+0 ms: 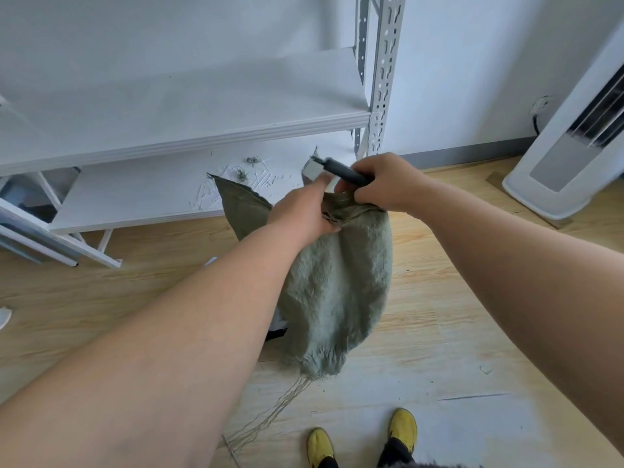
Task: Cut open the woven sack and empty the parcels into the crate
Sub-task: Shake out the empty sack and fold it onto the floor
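Observation:
A grey-green woven sack [341, 285] hangs in front of me above the wooden floor, bulging at its lower end, with loose threads trailing from the bottom. My left hand [304, 211] grips the sack's bunched top edge. Right beside it, my right hand [385, 180] holds a dark-handled knife [341, 170] whose tip points left, and its fingers also pinch the sack's top. A flap of the sack [239, 204] sticks out to the left. No crate or parcels can be made out.
A white metal shelving unit [209, 143] stands behind the sack, its lower shelf littered with cut threads. A white floor-standing appliance [567, 157] leans at the right wall. My yellow shoes [361, 440] stand on the floor below the sack.

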Demonstrator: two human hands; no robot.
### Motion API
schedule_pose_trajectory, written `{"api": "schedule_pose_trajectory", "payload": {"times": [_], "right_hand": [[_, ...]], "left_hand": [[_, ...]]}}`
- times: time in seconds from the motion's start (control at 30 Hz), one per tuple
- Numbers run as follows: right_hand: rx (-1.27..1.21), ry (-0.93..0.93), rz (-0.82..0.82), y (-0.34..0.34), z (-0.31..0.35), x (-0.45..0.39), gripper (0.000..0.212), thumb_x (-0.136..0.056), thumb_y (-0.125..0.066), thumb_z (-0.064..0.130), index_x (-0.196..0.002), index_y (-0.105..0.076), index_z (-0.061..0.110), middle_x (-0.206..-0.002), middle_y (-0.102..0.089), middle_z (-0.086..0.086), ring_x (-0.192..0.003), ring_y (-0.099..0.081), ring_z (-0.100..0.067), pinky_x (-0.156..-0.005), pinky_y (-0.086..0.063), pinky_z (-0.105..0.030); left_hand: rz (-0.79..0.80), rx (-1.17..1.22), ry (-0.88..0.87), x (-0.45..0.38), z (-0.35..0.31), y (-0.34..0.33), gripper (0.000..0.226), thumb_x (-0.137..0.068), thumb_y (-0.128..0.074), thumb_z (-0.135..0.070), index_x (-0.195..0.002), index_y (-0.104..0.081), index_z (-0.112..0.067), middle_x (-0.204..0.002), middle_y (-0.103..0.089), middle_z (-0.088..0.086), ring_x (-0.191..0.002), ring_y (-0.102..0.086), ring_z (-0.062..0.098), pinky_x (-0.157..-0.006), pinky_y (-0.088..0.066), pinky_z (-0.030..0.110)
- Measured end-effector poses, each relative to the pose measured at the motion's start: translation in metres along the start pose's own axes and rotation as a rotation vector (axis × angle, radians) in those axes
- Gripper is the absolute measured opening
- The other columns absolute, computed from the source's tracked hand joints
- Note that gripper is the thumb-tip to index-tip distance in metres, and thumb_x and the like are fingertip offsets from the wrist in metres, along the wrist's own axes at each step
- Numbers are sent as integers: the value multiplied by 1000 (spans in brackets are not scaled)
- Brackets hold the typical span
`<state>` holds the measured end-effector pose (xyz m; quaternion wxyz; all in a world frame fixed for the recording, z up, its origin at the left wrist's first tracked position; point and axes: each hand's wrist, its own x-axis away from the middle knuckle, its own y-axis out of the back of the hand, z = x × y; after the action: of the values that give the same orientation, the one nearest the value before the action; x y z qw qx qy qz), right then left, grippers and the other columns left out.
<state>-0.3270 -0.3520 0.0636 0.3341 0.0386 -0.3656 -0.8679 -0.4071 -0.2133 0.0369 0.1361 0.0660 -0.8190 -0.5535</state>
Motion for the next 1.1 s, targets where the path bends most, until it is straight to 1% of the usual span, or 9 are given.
{"api": "schedule_pose_trajectory", "payload": {"times": [0.1, 0.2, 0.3, 0.47, 0.57, 0.73, 0.8, 0.97, 1.1], "right_hand": [[-111, 27, -58, 2, 0, -1, 19, -78, -70, 18, -95, -72, 27, -89, -70, 3, -84, -64, -15, -74, -51, -27], [-96, -19, -77, 1, -7, 1, 52, -67, -83, 39, -112, -63, 23, -100, -66, 6, -93, -61, -14, -81, -49, -28], [38, -89, -274, 1, -19, 1, 26, -75, -73, 22, -97, -60, 15, -80, -60, -1, -83, -58, -24, -60, -39, -27], [-88, -195, -530, 27, -36, 1, 16, -82, -60, 12, -91, -58, 25, -83, -59, 0, -81, -54, -23, -66, -37, -27], [-118, -214, -569, 32, -44, 2, 13, -83, -60, 15, -93, -57, 23, -78, -56, 2, -79, -53, -22, -66, -36, -27], [-215, -277, -754, 42, -55, 9, 15, -85, -53, 12, -94, -57, 23, -73, -52, 6, -79, -52, -20, -65, -36, -26], [-191, -352, -736, 46, -65, 10, 14, -84, -50, 14, -94, -57, 20, -72, -52, 6, -82, -56, -24, -63, -37, -27], [-135, -337, -662, 40, -67, 8, 39, -79, -69, 24, -116, -56, 17, -125, -44, -4, -83, -51, -14, -77, -39, -23], [-39, 32, -647, 17, -48, 13, 74, -70, -82, 27, -137, -49, 21, -141, -37, -2, -119, -42, -9, -103, -27, -14]], "left_hand": [[-70, -67, 107, -4, -2, 2, 27, -84, -62, -49, -100, -64, -27, -92, -64, 1, -93, -63, 27, -68, -46, 31], [-239, -2, 207, -10, 2, -2, 28, -84, -60, -49, -86, -65, -21, -102, -60, 5, -94, -60, 29, -66, -42, 31], [-400, -112, 17, -16, 3, 1, 41, -75, -70, -54, -95, -69, -18, -118, -49, 1, -115, -43, 25, -89, -35, 35], [4, -378, -49, -27, 5, 22, 33, -80, -70, -44, -105, -61, -25, -114, -61, 2, -126, -44, 25, -116, -6, 48], [-192, -271, 5, -34, 1, 27, 25, -90, -60, -31, -114, -57, -24, -113, -64, 3, -119, -54, 25, -115, -10, 45], [-189, -218, -25, -39, -1, 26, 32, -86, -66, -34, -116, -57, -25, -119, -62, 1, -118, -53, 25, -113, -21, 45], [-17, -338, -36, -37, 0, 23, 33, -86, -67, -33, -117, -58, -25, -118, -63, 2, -117, -53, 25, -108, -28, 41], [-62, -88, 24, -40, -7, 10, 15, -88, -63, -25, -102, -63, -20, -96, -58, 2, -101, -58, 30, -79, -46, 34], [-103, -82, -45, -47, -24, 16, 5, -90, -60, -21, -94, -60, -23, -104, -60, 5, -104, -56, 31, -81, -44, 35]]}}
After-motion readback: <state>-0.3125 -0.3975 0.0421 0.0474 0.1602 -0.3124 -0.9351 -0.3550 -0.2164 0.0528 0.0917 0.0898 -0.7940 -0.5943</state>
